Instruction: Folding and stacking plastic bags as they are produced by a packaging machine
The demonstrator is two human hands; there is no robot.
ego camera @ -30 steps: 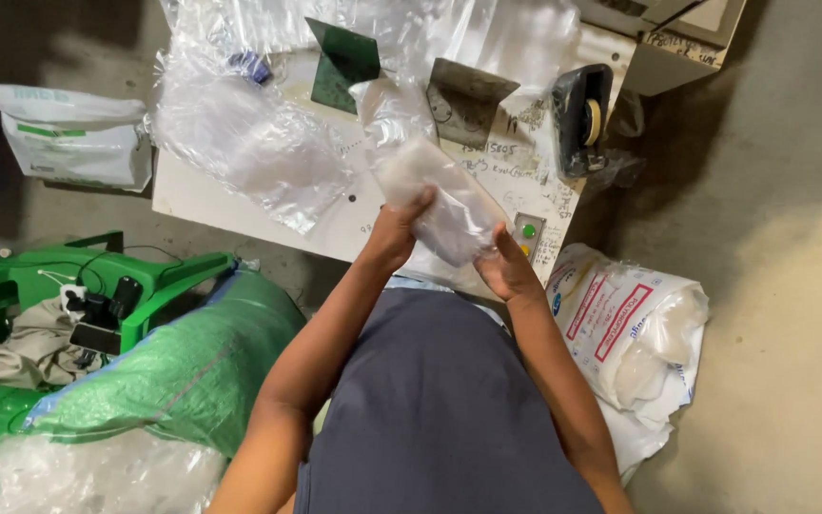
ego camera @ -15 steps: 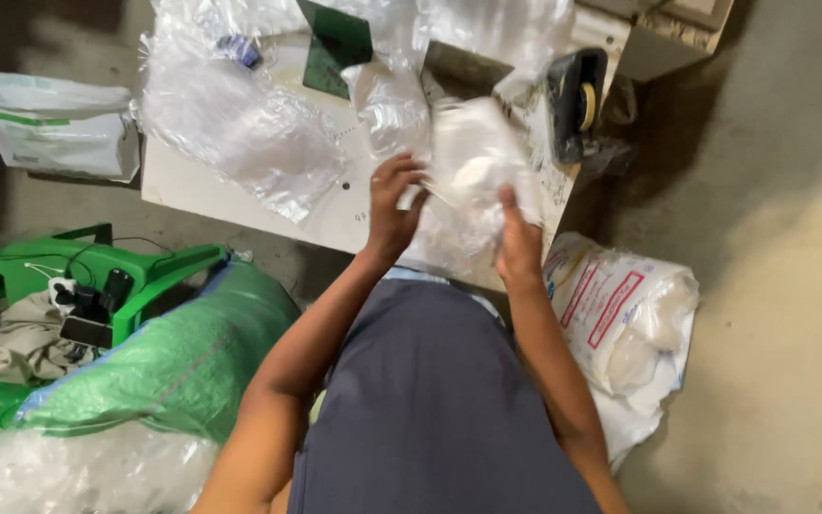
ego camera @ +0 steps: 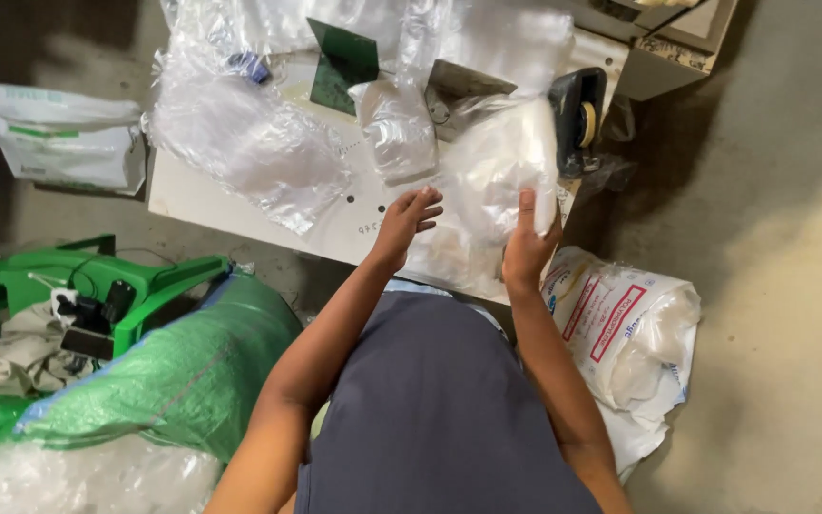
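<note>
Plastic bags were the work in hand: one clear bag (ego camera: 506, 176) stood gripped at its right edge by the right hand (ego camera: 528, 249), fingers clamped on it, above the white table (ego camera: 192, 190). The left hand (ego camera: 406, 221) hovered just beside it, fingers spread, holding nothing. Roughly three more clear bags (ego camera: 240, 143) lay loose on the table, one green sack (ego camera: 173, 371) and one printed white sack (ego camera: 630, 333) sat on the floor, so handling looked partway through.

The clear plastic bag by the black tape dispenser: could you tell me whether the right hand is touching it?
Touching. The head view shows the right hand with its fingers closed on the clear plastic bag.
</note>
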